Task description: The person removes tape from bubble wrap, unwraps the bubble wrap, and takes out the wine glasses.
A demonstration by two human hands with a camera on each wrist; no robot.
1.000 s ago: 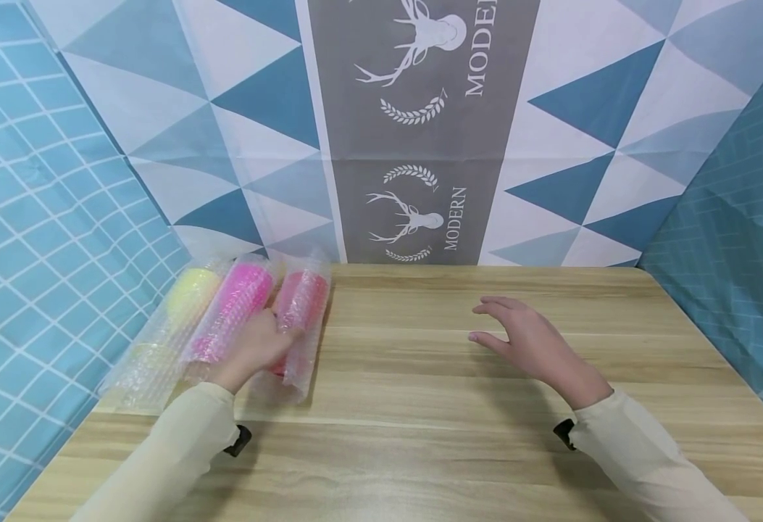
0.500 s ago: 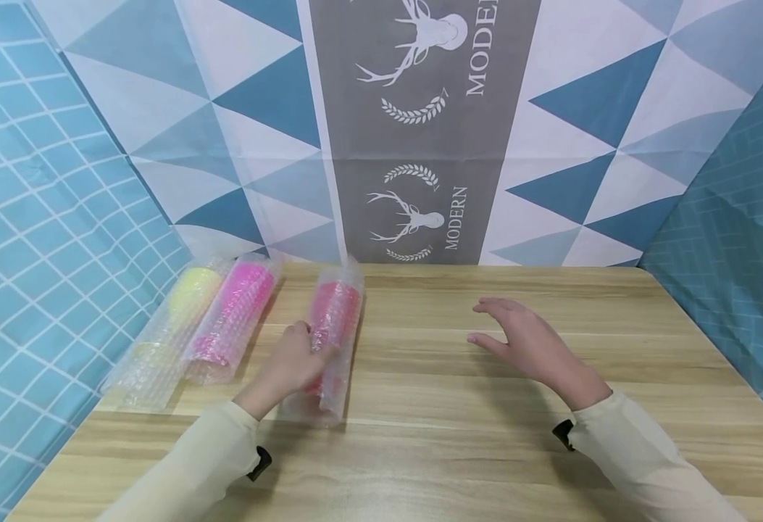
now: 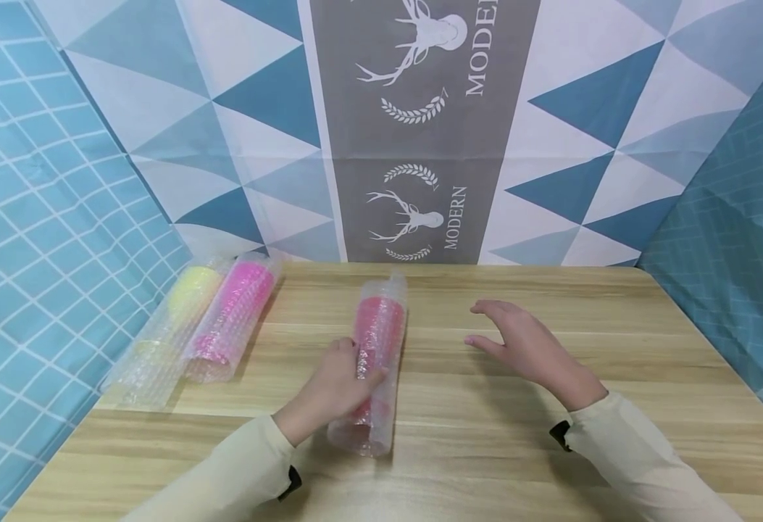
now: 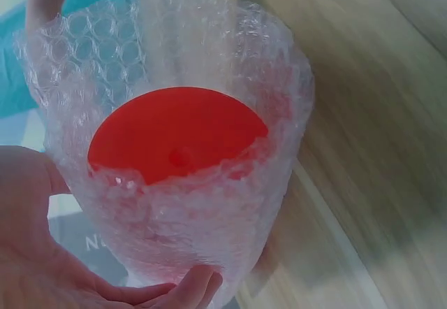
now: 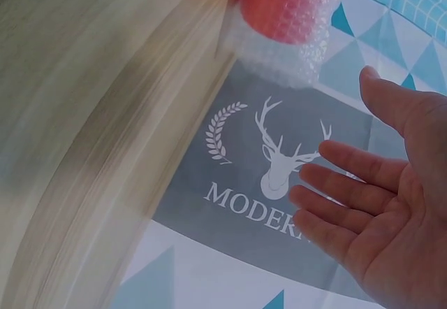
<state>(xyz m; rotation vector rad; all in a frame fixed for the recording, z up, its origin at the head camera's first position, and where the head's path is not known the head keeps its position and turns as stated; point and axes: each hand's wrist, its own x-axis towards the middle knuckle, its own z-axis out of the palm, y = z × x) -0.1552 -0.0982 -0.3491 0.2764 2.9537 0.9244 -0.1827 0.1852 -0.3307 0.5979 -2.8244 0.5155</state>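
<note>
A red cylinder (image 3: 380, 326) loosely wrapped in clear bubble wrap lies lengthwise near the middle of the table. My left hand (image 3: 332, 384) grips it from the left side, thumb on the near side and fingers on the far side. In the left wrist view, the flat round red end (image 4: 178, 134) shows inside the wrap's open mouth. What the cylinder is cannot be told through the wrap. My right hand (image 3: 527, 344) hovers over the table to its right, holding nothing, fingers relaxed and thumb apart. Its palm faces the cylinder.
Two more bubble-wrapped cylinders, a yellow one (image 3: 188, 297) and a pink one (image 3: 240, 304), lie side by side at the back left of the wooden table (image 3: 485, 464). Patterned cloth (image 3: 414, 145) hangs behind the table, with blue cloths at both sides.
My left hand has carried the wrapped red cylinder rightward and somewhat nearer, away from the pink one, to the table's middle. My right hand has hardly moved.
</note>
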